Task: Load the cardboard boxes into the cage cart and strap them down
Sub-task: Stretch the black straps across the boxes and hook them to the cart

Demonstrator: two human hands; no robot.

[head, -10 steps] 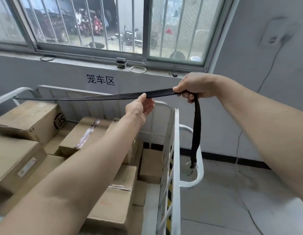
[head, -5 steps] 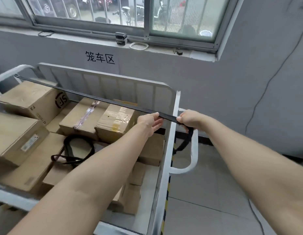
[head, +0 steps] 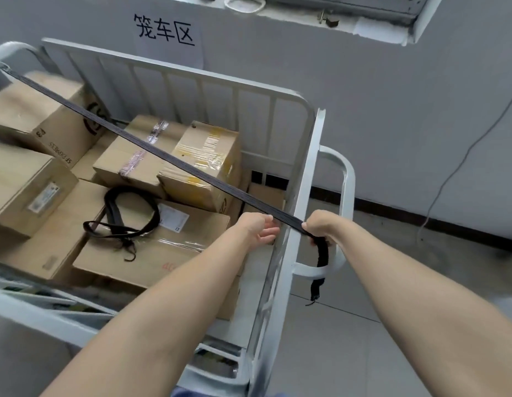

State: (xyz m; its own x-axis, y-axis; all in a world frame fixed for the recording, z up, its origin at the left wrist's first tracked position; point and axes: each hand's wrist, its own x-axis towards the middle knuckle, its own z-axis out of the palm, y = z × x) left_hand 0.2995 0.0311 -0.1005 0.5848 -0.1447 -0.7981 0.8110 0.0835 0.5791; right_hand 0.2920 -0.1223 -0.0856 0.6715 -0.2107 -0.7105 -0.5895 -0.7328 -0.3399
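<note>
While taut across the boxes (head: 201,143), strap (head: 111,125) inside clenched right grip (head: 320,224), above released left grip (head: 259,229).

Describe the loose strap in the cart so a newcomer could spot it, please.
Look inside the white cage cart below the wall sign. On the wide flat box lies a black strap. Unlike the taut strap that the right hand holds across the cart, it is slack, looped and held by nobody.

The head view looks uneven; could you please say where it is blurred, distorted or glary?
Head view: soft, even light, no hard shadows; strap sharp at centre; cage cart smeared by blur at its lower-left rail; wide lens slightly bows the cart's side rail; film on the taped cardboard box glints mildly.
</note>
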